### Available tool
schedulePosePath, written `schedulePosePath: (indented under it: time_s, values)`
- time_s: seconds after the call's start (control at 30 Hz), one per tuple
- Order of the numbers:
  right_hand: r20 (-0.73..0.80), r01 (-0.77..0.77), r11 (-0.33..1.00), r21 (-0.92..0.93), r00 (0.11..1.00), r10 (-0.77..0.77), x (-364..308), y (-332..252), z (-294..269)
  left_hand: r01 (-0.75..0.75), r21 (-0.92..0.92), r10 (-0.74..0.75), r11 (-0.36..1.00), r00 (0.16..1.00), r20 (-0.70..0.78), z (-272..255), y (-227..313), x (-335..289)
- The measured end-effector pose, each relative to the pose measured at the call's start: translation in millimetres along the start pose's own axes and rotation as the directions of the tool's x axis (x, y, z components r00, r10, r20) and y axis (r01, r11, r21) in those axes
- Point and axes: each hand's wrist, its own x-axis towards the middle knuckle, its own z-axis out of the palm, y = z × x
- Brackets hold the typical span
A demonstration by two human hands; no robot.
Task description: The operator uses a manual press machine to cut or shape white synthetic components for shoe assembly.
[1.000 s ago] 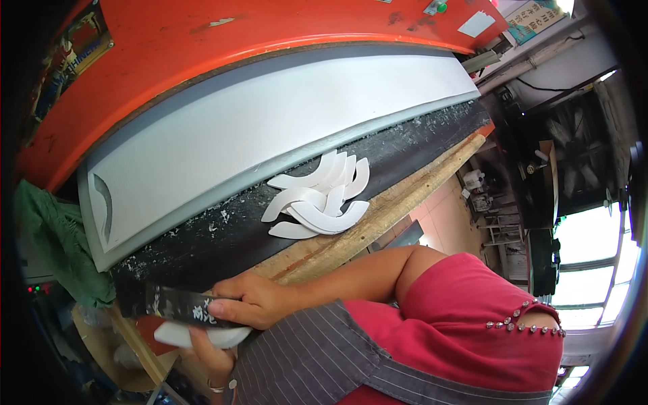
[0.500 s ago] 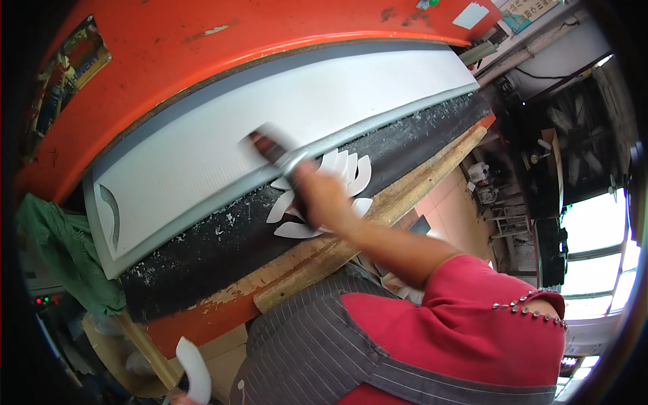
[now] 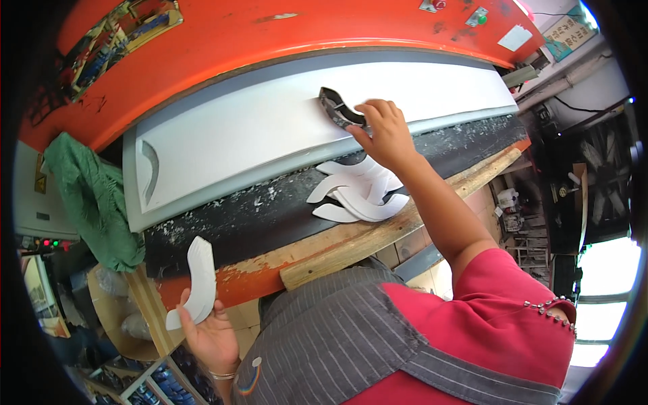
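Observation:
In my left hand (image 3: 212,341), low on the left, is a small stack of curved white cut pieces (image 3: 201,277), held between thumb and fingers. My right hand (image 3: 388,131) has its thumb and fingers at the near right end of a dark, hollow, curved cutting die (image 3: 335,111). That die lies on or just over the white sheet (image 3: 256,121). Below my right hand, a loose pile of curved white pieces (image 3: 364,192) rests on the black worn surface (image 3: 236,226). A curved cut-out (image 3: 148,172) shows at the sheet's left end.
Behind the sheet rises an orange machine body (image 3: 283,30) with a red and a green button (image 3: 481,19). A green cloth (image 3: 91,202) hangs at the left. Along the front edge runs a wooden bar (image 3: 405,217). A cardboard box (image 3: 118,324) stands low on the left.
The white pieces in my left hand have come up into fuller view. My right hand and the die, blurred before, now show sharply over the sheet. The whole view has shifted.

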Motion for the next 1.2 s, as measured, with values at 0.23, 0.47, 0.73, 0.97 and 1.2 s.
schedulePosePath:
  time_s: [0.23,0.47,0.73,0.97,1.2]
  values:
    - [0.682,-0.219,0.974,0.054,0.721,0.124,-61.6,-55.8,-45.7,0.113,-0.145,-0.091,0.983,0.984,0.151,-10.7,-13.4,-1.0]
    - [0.731,-0.184,0.983,0.0,0.67,0.125,-79.7,-74.9,-54.1,0.073,-0.199,-0.005,0.977,0.948,0.319,-13.7,-18.3,1.7]
    - [0.46,-0.201,0.944,0.262,0.886,0.061,-55.3,-110.3,-80.6,0.104,-0.128,-0.053,0.986,0.935,0.351,-23.1,-19.6,0.6]
    - [-0.416,0.643,0.656,0.394,0.762,-0.497,-13.9,-202.8,-72.6,0.07,0.093,-0.107,0.993,0.868,0.486,-10.8,-30.1,-1.8]
    - [-0.301,0.648,0.416,0.638,0.707,-0.639,-10.3,-234.6,-52.0,0.109,0.108,-0.146,0.988,0.885,0.443,-12.9,-26.5,-27.4]
